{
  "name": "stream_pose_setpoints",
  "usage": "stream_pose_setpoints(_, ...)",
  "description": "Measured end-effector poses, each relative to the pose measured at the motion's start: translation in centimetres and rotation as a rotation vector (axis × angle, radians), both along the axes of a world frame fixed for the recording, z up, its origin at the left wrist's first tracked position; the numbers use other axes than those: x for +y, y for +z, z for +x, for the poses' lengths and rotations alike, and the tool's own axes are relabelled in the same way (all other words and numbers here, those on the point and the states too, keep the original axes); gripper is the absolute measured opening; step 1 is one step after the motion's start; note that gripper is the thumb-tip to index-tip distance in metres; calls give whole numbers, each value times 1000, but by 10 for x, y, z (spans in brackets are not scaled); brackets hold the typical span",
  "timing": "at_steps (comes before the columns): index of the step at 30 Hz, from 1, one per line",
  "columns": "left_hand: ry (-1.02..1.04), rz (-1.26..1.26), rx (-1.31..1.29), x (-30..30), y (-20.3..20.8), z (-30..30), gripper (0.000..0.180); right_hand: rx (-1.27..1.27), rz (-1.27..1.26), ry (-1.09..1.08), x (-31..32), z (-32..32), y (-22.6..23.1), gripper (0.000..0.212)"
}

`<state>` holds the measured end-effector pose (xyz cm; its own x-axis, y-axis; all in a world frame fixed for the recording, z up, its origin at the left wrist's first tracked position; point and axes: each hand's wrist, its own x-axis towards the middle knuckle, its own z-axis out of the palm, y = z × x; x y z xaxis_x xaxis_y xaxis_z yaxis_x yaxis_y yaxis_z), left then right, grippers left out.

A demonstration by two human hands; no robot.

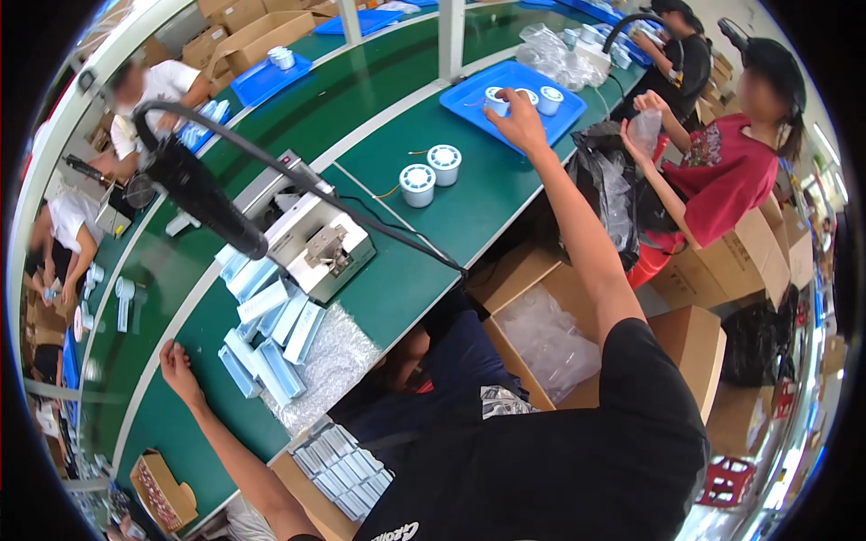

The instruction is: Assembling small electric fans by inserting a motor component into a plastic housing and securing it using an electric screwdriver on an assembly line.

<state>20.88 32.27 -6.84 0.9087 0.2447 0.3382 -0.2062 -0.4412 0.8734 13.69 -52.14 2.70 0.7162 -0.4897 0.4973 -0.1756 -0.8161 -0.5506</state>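
The right hand (521, 123) reaches over the far blue tray (523, 77), thumb and fingers spread about the leftmost pale-blue cylinder (493, 101); I cannot tell whether they close on it. Other cylinders stand to its right in the tray. Two more matching cylinders (429, 177), with slotted tops and orange wires, stand nearer on the green bench (361, 176).

The left hand (179, 368) is at the left, over the bench, fingers loosely curled with nothing visible in them. Just right of it, light-blue channel pieces (271, 365) lie heaped, some on bubble wrap (338, 365); a few bear faint lettering, too small to read surely. Beyond the heap stands a white machine (338, 257).

White lettering crosses the near part of the black shirt (541, 460), partly cut off. At the right, a brown carton (722, 266) carries dark print, too small to read. Beside it, a person in red (735, 176) holds clear plastic (644, 132).
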Motion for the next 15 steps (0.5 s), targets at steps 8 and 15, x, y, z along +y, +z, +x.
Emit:
stream_pose_setpoints(8,10,-1,-39,-9,8,-7,27,108,-285,-118,-8,59,-3,72)
stream_pose_setpoints(15,-28,20,-54,-16,7,-11,21,209,-361,-276,-27,54,-18,76)
